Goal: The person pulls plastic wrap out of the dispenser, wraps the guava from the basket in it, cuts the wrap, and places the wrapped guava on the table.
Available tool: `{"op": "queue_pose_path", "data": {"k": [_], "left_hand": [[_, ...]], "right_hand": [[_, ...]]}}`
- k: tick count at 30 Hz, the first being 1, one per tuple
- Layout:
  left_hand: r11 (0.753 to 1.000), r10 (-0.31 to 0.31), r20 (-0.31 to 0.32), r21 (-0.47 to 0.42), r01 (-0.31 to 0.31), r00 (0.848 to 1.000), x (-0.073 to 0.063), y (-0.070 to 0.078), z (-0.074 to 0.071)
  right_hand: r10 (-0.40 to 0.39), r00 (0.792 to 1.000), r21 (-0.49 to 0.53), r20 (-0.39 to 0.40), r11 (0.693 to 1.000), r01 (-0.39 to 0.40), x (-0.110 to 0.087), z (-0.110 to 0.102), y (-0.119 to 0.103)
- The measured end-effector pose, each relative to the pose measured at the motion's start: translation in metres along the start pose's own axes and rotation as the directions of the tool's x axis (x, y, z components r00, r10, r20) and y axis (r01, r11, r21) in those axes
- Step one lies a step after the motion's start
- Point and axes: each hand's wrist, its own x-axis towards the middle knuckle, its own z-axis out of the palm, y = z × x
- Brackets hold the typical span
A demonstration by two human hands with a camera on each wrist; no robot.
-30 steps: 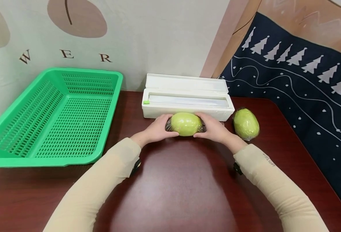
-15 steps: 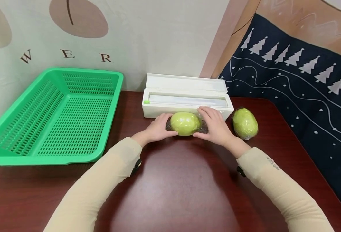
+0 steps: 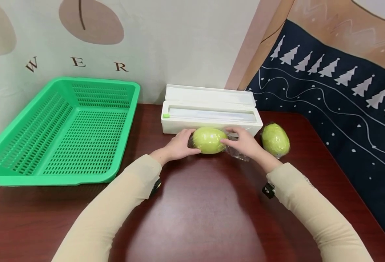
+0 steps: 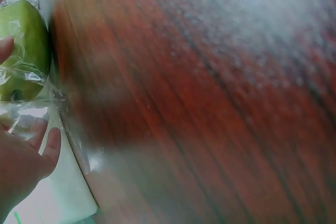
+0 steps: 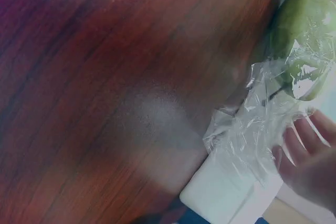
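Note:
A yellowish-green oval fruit (image 3: pixel 209 140) in clear plastic film lies on the dark red table. At its left end my left hand (image 3: pixel 180 143) holds it, thumb in front and fingers behind. My right hand (image 3: pixel 244 143) is at the right end, its thumb touching the fruit and its fingers reaching behind. Loose crumpled film (image 5: pixel 252 124) spreads from that end, under and beside the right fingers. In the left wrist view, film (image 4: pixel 26 114) also covers the end of the fruit near the left hand. Some fingertips are hidden.
Directly behind the fruit stands a white film dispenser box (image 3: pixel 195 124), lid up, with a green slider (image 3: pixel 166 115). A second film-wrapped green fruit (image 3: pixel 275 140) lies to the right. The large green basket (image 3: pixel 87 142) stands at the left.
My right hand has let go of its grip round the fruit's right end, lifted its fingers, then come back with its thumb on the fruit. Loose film now shows there. The left hand stays put.

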Motion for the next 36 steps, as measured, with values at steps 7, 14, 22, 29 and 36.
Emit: {"op": "queue_pose_path", "data": {"k": [7, 14, 22, 29, 36], "left_hand": [[1.0, 0.005, 0.004, 0.028, -0.005, 1.0, -0.003, 0.001, 0.001], [0.999, -0.039, -0.184, -0.011, 0.038, 0.982, -0.006, -0.002, -0.01], [0.974, -0.225, -0.591, -0.146, 0.172, 0.775, -0.004, 0.0, -0.029], [0.958, -0.273, -0.626, -0.242, 0.15, 0.73, -0.005, 0.008, -0.035], [0.982, -0.144, -0.55, -0.181, 0.05, 0.823, -0.01, 0.017, -0.032]], "right_hand": [[-0.136, 0.991, -0.173, -0.013, 0.976, 0.132, -0.006, 0.002, -0.012], [-0.152, 0.988, -0.256, -0.016, 0.956, 0.142, -0.011, -0.004, -0.019], [-0.184, 0.979, -0.367, 0.092, 0.907, 0.205, -0.012, -0.003, -0.021], [-0.215, 0.973, -0.353, 0.084, 0.907, 0.23, -0.014, -0.003, -0.024], [-0.265, 0.961, -0.369, 0.073, 0.888, 0.273, -0.014, -0.003, -0.026]]}}
